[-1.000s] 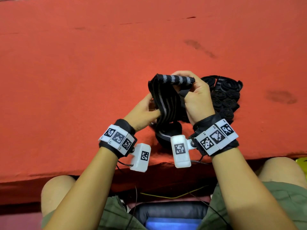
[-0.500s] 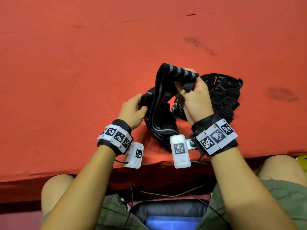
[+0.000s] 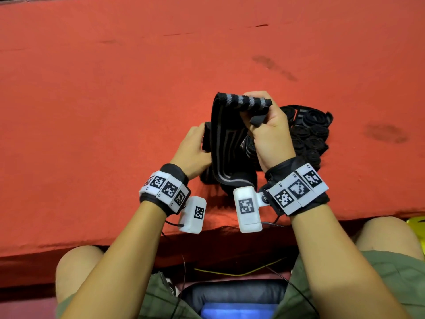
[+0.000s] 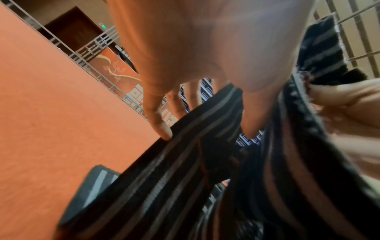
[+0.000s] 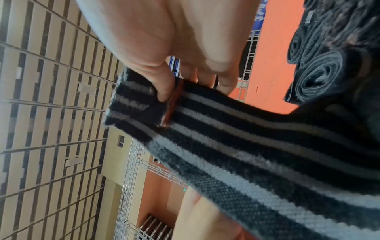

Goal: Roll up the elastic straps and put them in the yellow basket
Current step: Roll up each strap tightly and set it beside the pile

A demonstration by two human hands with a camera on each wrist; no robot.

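A black elastic strap with grey stripes point(image 3: 226, 155) hangs unrolled above the red table. My right hand point(image 3: 257, 107) pinches its top end, thumb on the fabric point(image 5: 162, 91), and holds it up while the strap point(image 5: 246, 138) runs down and away. My left hand point(image 3: 200, 137) grips the strap's left edge lower down, with fingers and thumb curled round the band point(image 4: 185, 162). The strap's bottom bunches on the table near the front edge. A sliver of the yellow basket point(image 3: 416, 223) shows at the far right, below the table edge.
A pile of several rolled black straps point(image 3: 308, 134) lies on the red table point(image 3: 115, 111) just right of my right hand, and shows close up as rolled straps point(image 5: 316, 78) in the right wrist view. The table's front edge point(image 3: 92, 245) runs above my knees.
My right hand has raised the strap's end slightly. My left hand slid out to the left along the strap, then came back in to grip its edge higher up.
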